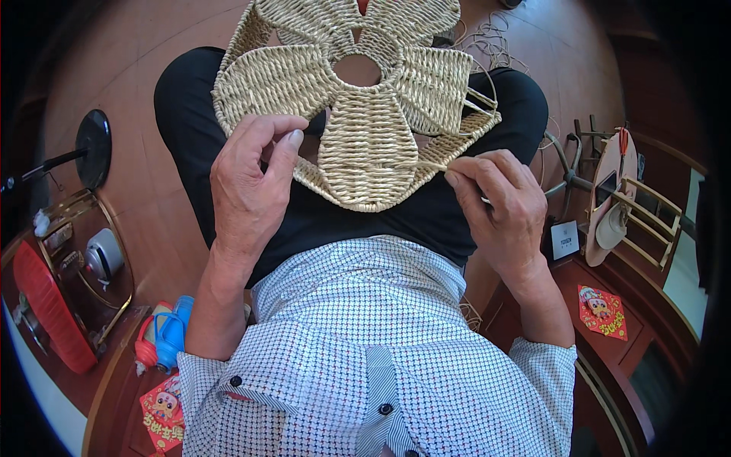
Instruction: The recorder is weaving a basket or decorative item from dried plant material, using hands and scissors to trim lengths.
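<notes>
A black disc [93, 148] stands left on the brown floor [133, 221], the fingers of the left hand [251, 179] curl, grip unclear, beside the lap's woven basket [367, 145], and a straw strand [431, 164] is pinched by the right hand [502, 202], near a wooden frame [653, 223].

Glossy reddish-brown floor [141, 107] around me.
On my left, a round black base [94, 149]; on my right, dark-red wood panelling [561, 288] with a red paper decoration [602, 312].
</notes>
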